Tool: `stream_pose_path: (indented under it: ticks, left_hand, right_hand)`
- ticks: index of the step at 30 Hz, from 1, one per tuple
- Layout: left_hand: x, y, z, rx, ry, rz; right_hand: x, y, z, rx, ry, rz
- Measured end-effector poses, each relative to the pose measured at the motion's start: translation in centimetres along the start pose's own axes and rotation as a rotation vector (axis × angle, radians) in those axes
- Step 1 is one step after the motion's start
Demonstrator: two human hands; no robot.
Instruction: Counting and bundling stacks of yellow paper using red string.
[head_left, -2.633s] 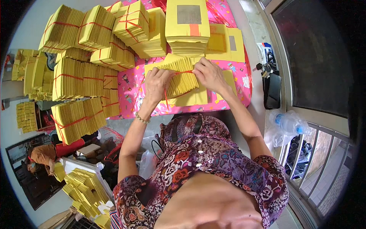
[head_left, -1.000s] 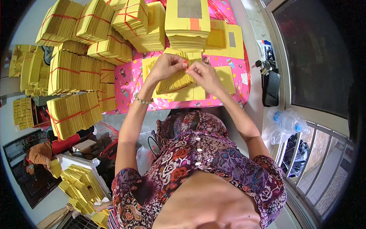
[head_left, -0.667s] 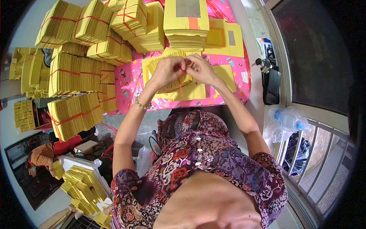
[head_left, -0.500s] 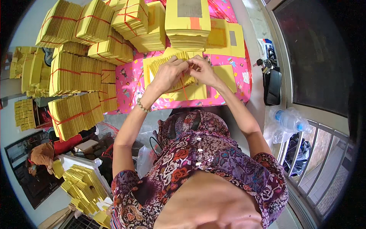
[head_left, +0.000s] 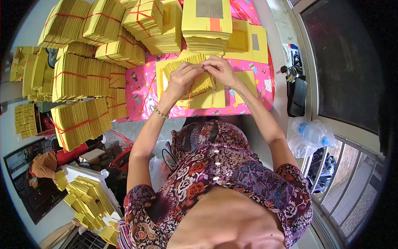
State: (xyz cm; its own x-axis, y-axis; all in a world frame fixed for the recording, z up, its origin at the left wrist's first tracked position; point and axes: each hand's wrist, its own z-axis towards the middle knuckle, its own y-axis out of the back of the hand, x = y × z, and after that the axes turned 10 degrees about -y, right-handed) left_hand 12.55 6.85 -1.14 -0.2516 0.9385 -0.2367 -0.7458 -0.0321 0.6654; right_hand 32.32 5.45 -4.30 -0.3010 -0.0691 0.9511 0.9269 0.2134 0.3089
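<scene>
A bundle of yellow paper sheets [head_left: 198,86] lies on flat yellow sheets on the pink table cover, its folded edges fanned upward. My left hand [head_left: 185,78] is closed in a pinch over the bundle's top. Touching it fingertip to fingertip, my right hand [head_left: 221,71] pinches as well. Thin red string [head_left: 190,99] runs across the near side of the bundle, and the fingers of both hands meet on it at the top. The exact strands between the fingertips are too fine to see.
Tied yellow bundles [head_left: 70,79] are piled high along the left. A thick yellow stack [head_left: 207,31] stands behind my hands. Keys [head_left: 293,71] and a dark phone [head_left: 297,97] lie on the right ledge, beside a bagged plastic bottle [head_left: 313,133]. At lower left, another person [head_left: 45,166] handles yellow sheets.
My right hand has turned, its fingers now closer over my left fingertips. The string end hanging at the bundle's near side has shifted left. The bundle stays in place.
</scene>
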Motion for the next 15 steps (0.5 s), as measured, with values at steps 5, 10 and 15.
stream_pose_path:
  ticks: [5, 10, 15]
  left_hand:
    - [-0.2, 0.1, -0.1, -0.003, -0.018, 0.01]
    - [-0.6, 0.1, 0.2, -0.044, 0.06, -0.045]
    - [-0.4, -0.4, -1.1, -0.078, 0.149, -0.104]
  right_hand:
    - [0.0, 0.2, 0.5, 0.048, -0.002, 0.063]
    - [0.4, 0.7, 0.6, 0.085, 0.017, 0.024]
    - [2.0, 0.2, -0.6, -0.171, 0.189, -0.401]
